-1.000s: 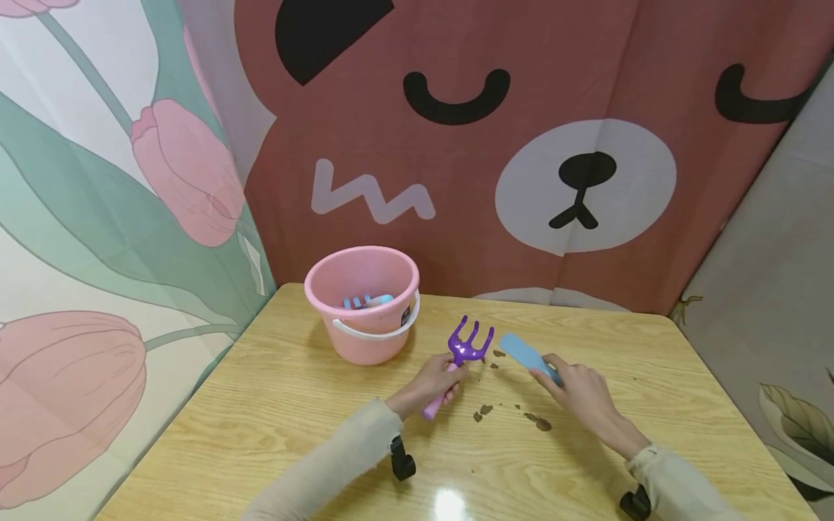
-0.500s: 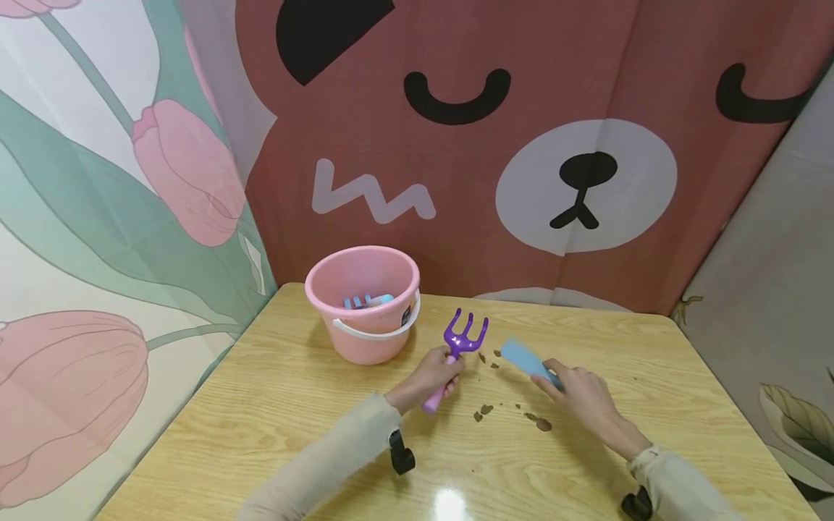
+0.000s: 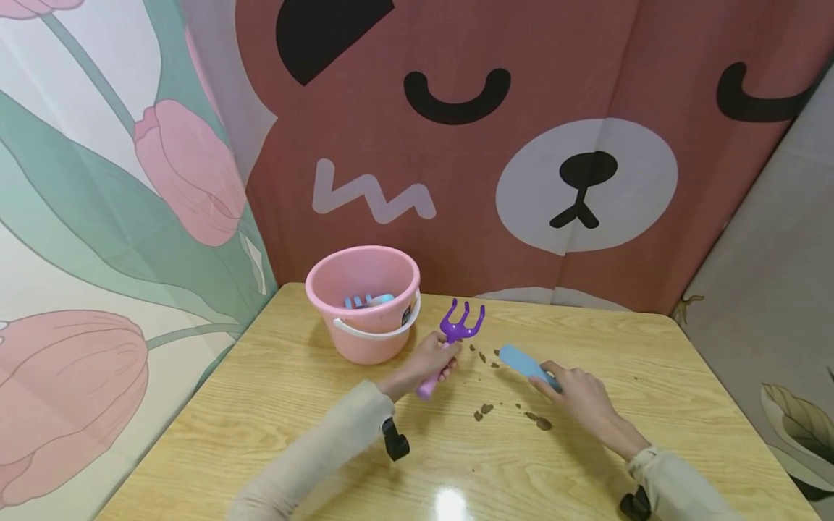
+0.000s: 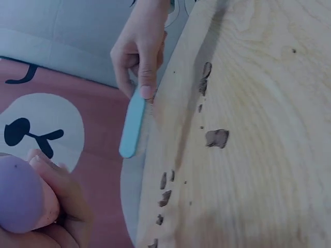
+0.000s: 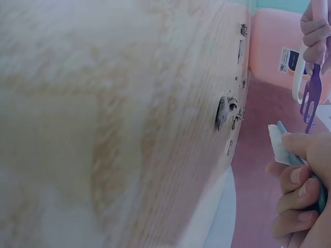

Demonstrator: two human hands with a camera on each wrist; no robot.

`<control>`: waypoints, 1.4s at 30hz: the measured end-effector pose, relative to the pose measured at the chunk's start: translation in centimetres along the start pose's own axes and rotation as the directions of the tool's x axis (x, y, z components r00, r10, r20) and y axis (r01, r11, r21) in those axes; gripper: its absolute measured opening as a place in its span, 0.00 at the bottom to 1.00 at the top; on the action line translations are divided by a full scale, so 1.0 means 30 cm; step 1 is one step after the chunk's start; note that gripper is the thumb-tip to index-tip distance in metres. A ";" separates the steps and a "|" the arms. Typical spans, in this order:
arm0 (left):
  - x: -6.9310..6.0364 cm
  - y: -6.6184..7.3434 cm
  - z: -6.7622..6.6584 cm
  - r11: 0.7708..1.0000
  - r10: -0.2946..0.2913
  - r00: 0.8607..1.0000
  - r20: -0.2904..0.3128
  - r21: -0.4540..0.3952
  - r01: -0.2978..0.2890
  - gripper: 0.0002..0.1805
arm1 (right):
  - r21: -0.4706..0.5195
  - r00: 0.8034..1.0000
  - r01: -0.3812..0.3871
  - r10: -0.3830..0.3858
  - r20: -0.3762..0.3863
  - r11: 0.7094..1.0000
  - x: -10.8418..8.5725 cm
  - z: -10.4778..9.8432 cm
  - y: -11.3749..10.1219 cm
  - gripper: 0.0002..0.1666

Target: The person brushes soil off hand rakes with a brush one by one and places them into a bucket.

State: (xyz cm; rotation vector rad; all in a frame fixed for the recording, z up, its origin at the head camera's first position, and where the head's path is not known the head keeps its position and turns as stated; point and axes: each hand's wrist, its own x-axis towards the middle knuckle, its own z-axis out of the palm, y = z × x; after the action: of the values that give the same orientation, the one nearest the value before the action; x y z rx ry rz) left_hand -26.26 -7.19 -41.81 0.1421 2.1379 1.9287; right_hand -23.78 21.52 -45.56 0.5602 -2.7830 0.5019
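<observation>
My left hand grips the pink handle of a toy hand rake, whose three purple tines point away from me above the table. In the left wrist view the handle's rounded end pokes out of the fist. My right hand holds a light blue brush between thumb and fingers; its white bristles show in the right wrist view. Brown crumbs of dirt lie scattered on the table between and in front of the hands. The brush is apart from the rake.
A pink bucket with a white handle stands at the back left, close to the left hand. Inside it lies a blue toy rake. The wooden table backs onto a bear-print curtain.
My left hand has drawn the rake back and to the left, toward the bucket, uncovering a few crumbs. The right hand and brush have barely shifted.
</observation>
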 end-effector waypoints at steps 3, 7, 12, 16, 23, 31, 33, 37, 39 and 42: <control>-0.003 0.024 -0.010 1.000 0.004 1.000 0.005 0.016 -0.004 0.09 | -0.002 1.000 0.005 -0.005 -0.003 1.000 0.000 0.002 0.000 0.24; -0.007 0.047 -0.022 0.999 0.021 1.000 0.021 0.034 -0.022 0.10 | 0.005 1.000 0.015 -0.015 -0.010 1.000 -0.002 0.000 -0.006 0.24; -0.006 0.070 -0.037 0.998 0.040 0.997 0.059 0.044 -0.043 0.12 | 0.007 1.000 0.022 -0.022 -0.013 1.000 -0.006 -0.004 -0.011 0.25; 0.001 0.092 -0.047 0.999 0.036 0.995 0.092 0.029 -0.039 0.10 | 0.011 1.000 0.022 -0.022 -0.013 1.000 -0.007 -0.005 -0.009 0.26; 0.006 0.129 -0.059 1.000 0.025 0.996 0.085 0.015 -0.026 0.10 | 0.012 1.000 0.017 -0.017 -0.010 1.000 -0.004 -0.004 -0.007 0.24; -0.007 0.178 -0.079 0.975 0.036 0.999 -0.001 0.218 -0.035 0.11 | -0.001 0.999 0.033 -0.033 -0.018 0.999 -0.005 -0.003 -0.004 0.22; -0.012 0.196 -0.084 0.960 0.046 0.999 -0.019 0.277 -0.039 0.11 | -0.001 0.999 0.034 -0.034 -0.018 0.999 -0.005 -0.004 -0.004 0.23; -0.020 0.224 -0.099 0.942 0.070 0.997 -0.017 0.330 -0.061 0.12 | 0.005 0.999 0.033 -0.033 -0.019 0.999 -0.004 -0.005 -0.004 0.22; -0.026 0.234 -0.109 0.945 0.077 0.997 -0.003 0.319 -0.072 0.13 | 0.004 0.999 0.034 -0.034 -0.019 0.999 -0.003 -0.004 -0.003 0.22; -0.034 0.244 -0.127 0.951 0.084 0.996 0.020 0.297 -0.086 0.14 | 0.003 0.999 0.033 -0.033 -0.019 0.999 -0.004 -0.002 -0.002 0.22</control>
State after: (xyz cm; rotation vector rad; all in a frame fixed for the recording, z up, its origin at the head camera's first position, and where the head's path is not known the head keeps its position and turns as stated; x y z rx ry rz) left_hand -26.99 -10.27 -34.11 0.3016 2.4424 1.6313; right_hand -23.63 21.53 -45.54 0.5985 -2.7506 0.5023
